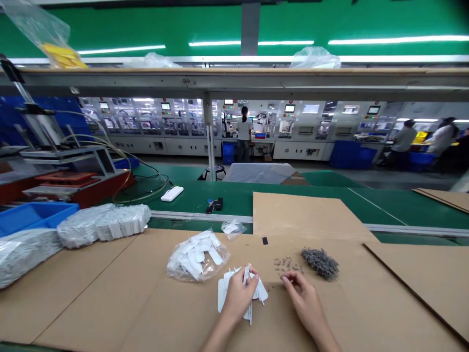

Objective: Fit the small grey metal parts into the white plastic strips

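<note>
My left hand [240,292] is closed around a small white plastic piece [246,274], held upright between thumb and fingers. Beneath that hand lies a loose pile of flat white plastic parts [222,293]. My right hand [301,292] is closed in a pinch at the edge of some scattered small grey pieces [284,264]; whatever sits between its fingertips is too small to make out. Just beyond it is a dense heap of the same small grey pieces [320,264]. A clear plastic bag [216,270] full of white parts rests left of the pile.
Cardboard sheets [110,293] cover the bench. Bundled white parts [122,221] and a blue bin [36,215] stand left, near a red-based press [73,176]. A small bag [233,228], a black chip-like piece [265,240] and a white device [172,193] lie farther back. People work beyond.
</note>
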A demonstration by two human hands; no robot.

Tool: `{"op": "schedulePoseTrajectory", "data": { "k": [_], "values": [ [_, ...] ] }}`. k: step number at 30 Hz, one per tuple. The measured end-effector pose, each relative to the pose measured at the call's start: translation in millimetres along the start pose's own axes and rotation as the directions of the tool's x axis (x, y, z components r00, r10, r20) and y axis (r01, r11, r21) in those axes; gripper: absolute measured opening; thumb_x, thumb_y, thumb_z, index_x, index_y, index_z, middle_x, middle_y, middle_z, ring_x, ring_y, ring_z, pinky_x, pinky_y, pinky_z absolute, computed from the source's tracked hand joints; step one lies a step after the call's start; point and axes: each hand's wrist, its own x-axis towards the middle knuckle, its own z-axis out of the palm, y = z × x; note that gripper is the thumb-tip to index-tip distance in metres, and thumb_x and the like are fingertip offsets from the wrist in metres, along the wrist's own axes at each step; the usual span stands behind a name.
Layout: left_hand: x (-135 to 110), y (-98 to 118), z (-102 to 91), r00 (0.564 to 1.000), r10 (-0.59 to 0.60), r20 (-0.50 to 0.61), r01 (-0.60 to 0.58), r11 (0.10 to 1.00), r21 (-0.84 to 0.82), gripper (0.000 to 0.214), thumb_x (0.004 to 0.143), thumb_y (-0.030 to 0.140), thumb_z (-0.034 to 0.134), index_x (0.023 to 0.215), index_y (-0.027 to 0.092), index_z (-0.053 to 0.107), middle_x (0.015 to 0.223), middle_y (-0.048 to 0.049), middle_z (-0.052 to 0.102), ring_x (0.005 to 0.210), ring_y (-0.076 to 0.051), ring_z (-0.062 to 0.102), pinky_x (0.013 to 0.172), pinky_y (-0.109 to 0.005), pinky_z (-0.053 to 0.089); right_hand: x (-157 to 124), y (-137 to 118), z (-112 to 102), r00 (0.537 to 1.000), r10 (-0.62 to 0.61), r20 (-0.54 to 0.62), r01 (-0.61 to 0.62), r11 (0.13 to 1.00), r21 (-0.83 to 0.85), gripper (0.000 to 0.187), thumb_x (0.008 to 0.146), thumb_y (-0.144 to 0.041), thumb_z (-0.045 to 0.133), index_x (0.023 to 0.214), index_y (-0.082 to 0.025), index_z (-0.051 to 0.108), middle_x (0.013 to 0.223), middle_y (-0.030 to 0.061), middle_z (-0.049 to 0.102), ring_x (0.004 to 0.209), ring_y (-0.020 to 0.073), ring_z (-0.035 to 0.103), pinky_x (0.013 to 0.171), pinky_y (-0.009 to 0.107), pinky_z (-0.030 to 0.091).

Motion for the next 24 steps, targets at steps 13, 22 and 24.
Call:
{"op": "schedulePoseTrajectory", "data": {
  "k": [13,22,24],
  "values": [
    [-9.2,6.4,5.4,0.976,0.026,0.215,-0.016,0.999,-0.047,0.019,0.070,0.030,0.051,0.078,0.015,0.060,0.048,0.0057,0.039,0.047,-0.008,0.034,0.046,-0.019,0.028,-8.2,-24.1,16.6,0.978,0.073,0.196,-0.151,0.893,0.423,0.019,0.069,-0.035,0.058,0.071,-0.016,0.054,0.056,0.0010,0.058,0.057,0.0150,0.054,0.058,0.025,0.043],
    [-8.5,7.8,5.2,0.971,-0.030,0.238,0.079,0.977,-0.200,0.026,0.070,0.038,0.051,0.069,0.013,0.057,0.050,0.0039,0.042,0.046,-0.007,0.036,0.044,-0.018,0.028,-8.1,-19.8,18.1,0.985,0.036,0.166,-0.101,0.910,0.403,0.021,0.068,-0.037,0.058,0.074,-0.017,0.056,0.071,0.0029,0.059,0.068,0.0168,0.054,0.062,0.024,0.043],
    [-9.2,7.5,6.8,0.956,-0.085,0.282,0.175,0.935,-0.310,0.031,0.073,0.044,0.044,0.079,0.015,0.054,0.055,0.0041,0.044,0.040,-0.005,0.032,0.038,-0.017,0.025,-7.1,-18.8,18.1,0.992,0.016,0.122,-0.060,0.931,0.361,0.022,0.070,-0.038,0.055,0.075,-0.017,0.056,0.071,0.0036,0.058,0.069,0.0174,0.053,0.063,0.025,0.043]
  ]
}}
